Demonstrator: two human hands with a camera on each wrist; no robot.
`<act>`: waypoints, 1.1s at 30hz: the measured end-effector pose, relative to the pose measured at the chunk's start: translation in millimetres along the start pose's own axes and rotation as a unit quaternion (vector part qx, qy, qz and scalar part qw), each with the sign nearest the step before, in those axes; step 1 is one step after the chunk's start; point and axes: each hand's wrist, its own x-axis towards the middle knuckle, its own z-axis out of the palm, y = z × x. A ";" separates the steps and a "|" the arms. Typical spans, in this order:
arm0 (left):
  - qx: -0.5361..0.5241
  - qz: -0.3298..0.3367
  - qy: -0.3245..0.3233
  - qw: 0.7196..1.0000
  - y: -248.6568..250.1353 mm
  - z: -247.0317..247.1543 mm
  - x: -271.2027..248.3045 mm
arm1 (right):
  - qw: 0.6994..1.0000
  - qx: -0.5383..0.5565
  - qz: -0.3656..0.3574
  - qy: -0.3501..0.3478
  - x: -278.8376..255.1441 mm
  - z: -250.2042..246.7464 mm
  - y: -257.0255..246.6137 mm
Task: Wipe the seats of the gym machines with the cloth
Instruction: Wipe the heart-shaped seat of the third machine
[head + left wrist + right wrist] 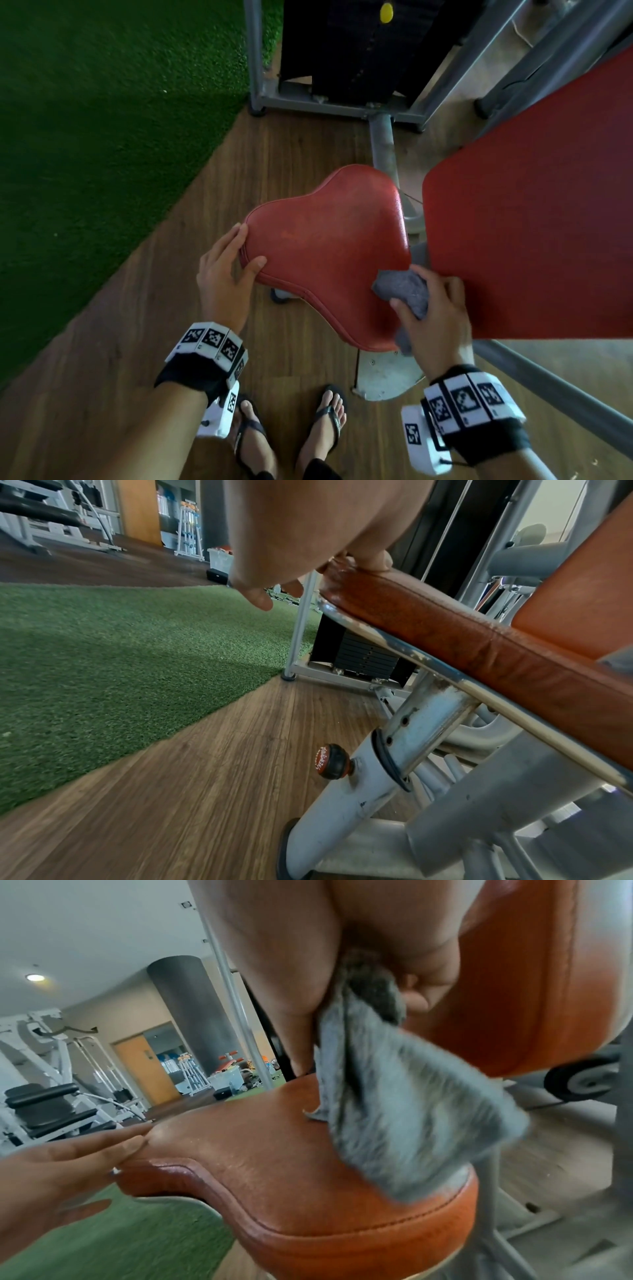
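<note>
The right hand (435,322) grips the bunched grey cloth (404,287) at the right edge of the red seat (325,246), just beside the red back pad (531,222). The left hand (222,274) rests against the seat's left edge, fingers straight and thumb on top.

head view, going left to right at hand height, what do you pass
green artificial turf → brown wood-plank floor → left hand → red padded seat → grey cloth held in the right hand → large red back pad
</note>
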 end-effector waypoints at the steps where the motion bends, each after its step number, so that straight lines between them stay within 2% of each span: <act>1: -0.001 0.002 0.001 1.000 -0.1 0.1 0.0 | 1.000 0.007 -0.006 -0.019 0.3 4.3 -0.9; 5: -0.001 0.002 0.005 1.000 -0.4 1.2 -0.6 | 0.993 0.059 -0.034 -0.101 -5.4 16.0 -6.9; 7: 0.002 0.000 0.004 1.000 -0.4 1.8 -0.6 | 0.994 0.066 -0.014 -0.080 -3.9 16.9 -6.6; 10: 0.001 0.001 0.006 1.000 -1.1 1.9 -0.5 | 0.993 0.098 0.069 -0.013 5.4 13.3 -6.9; 12: -0.002 0.002 0.009 1.000 -2.2 2.2 -0.8 | 0.988 0.130 0.085 -0.005 10.0 12.9 -13.1; 13: -0.003 0.002 0.010 1.000 -2.3 2.9 -0.7 | 0.989 0.136 0.056 -0.019 9.9 12.9 -19.0; 15: -0.007 -0.001 0.010 1.000 -1.8 3.7 -0.9 | 0.986 0.144 -0.053 -0.070 5.7 16.9 -29.5; 17: -0.009 -0.004 0.006 1.000 -1.7 3.8 -0.3 | 0.978 0.062 -0.146 -0.138 1.1 28.0 -29.2; 18: -0.008 -0.002 0.004 1.000 -2.1 3.2 0.1 | 0.971 -0.009 -0.161 -0.176 -0.8 35.0 -24.7; 20: -0.003 0.006 0.000 1.000 -3.0 2.2 1.0 | 0.954 -0.115 -0.142 -0.237 -4.3 49.6 -13.3; 21: -0.001 0.008 -0.003 1.000 -3.2 2.2 1.6 | 0.950 -0.131 -0.133 -0.252 -5.4 55.9 -9.0; 25: -0.007 0.006 -0.003 1.000 -3.7 2.7 0.6 | 0.950 -0.118 -0.136 -0.256 3.0 70.7 -8.1; 29: -0.021 -0.006 -0.004 1.000 -3.7 3.1 -1.0 | 0.956 -0.119 -0.136 -0.229 46.3 85.8 -28.8; 31: -0.017 -0.008 -0.003 1.000 -3.2 3.5 -1.8 | 0.953 -0.133 -0.153 -0.224 73.5 94.5 -49.4; 33: -0.014 0.000 -0.002 1.000 -3.7 3.5 -3.4 | 0.939 -0.127 -0.199 -0.251 91.1 100.8 -72.7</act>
